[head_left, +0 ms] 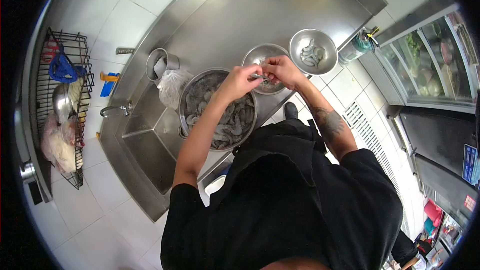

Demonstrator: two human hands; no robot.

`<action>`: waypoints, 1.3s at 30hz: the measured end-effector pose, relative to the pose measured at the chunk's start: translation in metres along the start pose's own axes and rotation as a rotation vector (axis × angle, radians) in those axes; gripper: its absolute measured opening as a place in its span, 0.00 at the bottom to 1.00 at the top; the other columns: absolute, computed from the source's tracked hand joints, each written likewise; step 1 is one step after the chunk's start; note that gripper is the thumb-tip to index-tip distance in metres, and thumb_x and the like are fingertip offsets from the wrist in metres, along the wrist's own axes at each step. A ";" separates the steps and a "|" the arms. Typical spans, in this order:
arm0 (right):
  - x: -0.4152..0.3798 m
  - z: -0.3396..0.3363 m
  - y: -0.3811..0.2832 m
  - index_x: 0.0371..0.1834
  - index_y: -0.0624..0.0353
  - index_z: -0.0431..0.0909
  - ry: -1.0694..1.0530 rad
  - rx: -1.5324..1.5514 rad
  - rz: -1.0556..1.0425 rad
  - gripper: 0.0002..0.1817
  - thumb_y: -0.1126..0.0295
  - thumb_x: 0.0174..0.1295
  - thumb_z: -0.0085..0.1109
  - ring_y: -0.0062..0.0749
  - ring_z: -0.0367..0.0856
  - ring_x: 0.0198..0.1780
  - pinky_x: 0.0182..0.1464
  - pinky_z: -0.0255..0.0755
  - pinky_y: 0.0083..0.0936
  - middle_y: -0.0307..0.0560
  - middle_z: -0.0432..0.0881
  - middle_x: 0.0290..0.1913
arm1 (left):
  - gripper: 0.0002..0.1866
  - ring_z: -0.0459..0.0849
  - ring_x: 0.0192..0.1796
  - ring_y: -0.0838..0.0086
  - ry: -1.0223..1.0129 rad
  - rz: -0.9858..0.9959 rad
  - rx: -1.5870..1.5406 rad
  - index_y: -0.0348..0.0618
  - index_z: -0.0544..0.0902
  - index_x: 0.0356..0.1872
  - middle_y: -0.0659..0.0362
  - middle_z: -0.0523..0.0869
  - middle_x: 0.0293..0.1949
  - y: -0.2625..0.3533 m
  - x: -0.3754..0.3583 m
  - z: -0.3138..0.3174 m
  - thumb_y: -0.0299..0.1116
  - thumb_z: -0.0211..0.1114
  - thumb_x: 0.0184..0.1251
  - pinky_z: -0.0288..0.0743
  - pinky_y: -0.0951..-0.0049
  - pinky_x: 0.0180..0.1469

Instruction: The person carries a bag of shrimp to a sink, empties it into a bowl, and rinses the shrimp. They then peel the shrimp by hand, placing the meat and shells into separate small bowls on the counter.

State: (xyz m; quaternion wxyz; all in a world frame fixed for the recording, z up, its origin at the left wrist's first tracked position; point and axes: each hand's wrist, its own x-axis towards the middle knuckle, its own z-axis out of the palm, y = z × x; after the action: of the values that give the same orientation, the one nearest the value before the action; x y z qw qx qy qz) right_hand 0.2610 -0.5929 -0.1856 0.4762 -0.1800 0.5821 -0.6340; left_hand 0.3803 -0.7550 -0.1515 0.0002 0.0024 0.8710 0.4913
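Note:
Both my hands meet over the middle metal bowl [250, 56], pinching one small grey shrimp [257, 76] between them. My left hand [241, 83] has its fingers closed on one end, and my right hand [283, 71] grips the other side with bent fingers. Much of the shrimp is hidden by the fingertips. Under my left forearm stands a large metal bowl [256, 115] full of grey unpeeled shrimp [235, 122]. To the right, another metal bowl [327, 40] contains several pale peeled shrimp [312, 54]. What lies in the middle bowl is partly covered by my hands.
A steel counter [215, 25] carries the bowls, with a sink [150, 145] and faucet [116, 111] at left. Near the sink are a metal container [170, 60] and a plastic bag [172, 87]. A wire rack [75, 40] hangs on the wall. A glass-door fridge [425, 65] stands right.

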 end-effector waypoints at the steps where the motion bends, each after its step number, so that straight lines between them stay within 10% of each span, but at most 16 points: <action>1: 0.000 -0.003 -0.001 0.29 0.66 0.81 0.007 0.006 0.000 0.08 0.72 0.62 0.60 0.17 0.70 0.19 0.19 0.62 0.18 0.38 0.76 0.22 | 0.10 0.88 0.38 0.64 0.025 0.169 0.210 0.36 0.79 0.42 0.52 0.87 0.38 0.010 -0.001 0.002 0.24 0.68 0.60 0.81 0.68 0.42; 8: -0.009 -0.015 -0.004 0.29 0.65 0.81 -0.008 -0.049 0.044 0.08 0.71 0.62 0.60 0.18 0.71 0.20 0.20 0.64 0.18 0.38 0.76 0.22 | 0.07 0.84 0.38 0.48 -0.083 0.121 0.327 0.37 0.76 0.37 0.45 0.84 0.36 0.029 0.011 0.005 0.22 0.65 0.60 0.75 0.56 0.35; 27: -0.049 -0.029 -0.012 0.36 0.65 0.79 0.012 0.074 -0.090 0.05 0.74 0.63 0.60 0.23 0.78 0.27 0.32 0.79 0.19 0.43 0.81 0.30 | 0.06 0.84 0.32 0.61 -0.071 0.187 0.162 0.35 0.75 0.33 0.51 0.81 0.29 0.036 0.025 0.019 0.21 0.65 0.61 0.77 0.66 0.36; 39: -0.034 -0.035 -0.009 0.25 0.62 0.79 0.135 0.124 -0.016 0.05 0.76 0.58 0.60 0.16 0.73 0.23 0.21 0.64 0.14 0.40 0.79 0.24 | 0.07 0.84 0.39 0.53 0.009 0.408 0.308 0.37 0.80 0.39 0.49 0.84 0.40 0.023 0.024 0.025 0.25 0.66 0.61 0.80 0.63 0.40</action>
State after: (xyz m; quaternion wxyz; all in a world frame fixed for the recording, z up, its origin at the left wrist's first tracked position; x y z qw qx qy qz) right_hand 0.2464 -0.5470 -0.1753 0.4411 -0.1115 0.5711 -0.6833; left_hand 0.3565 -0.7214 -0.1448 -0.1029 0.1758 0.9170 0.3428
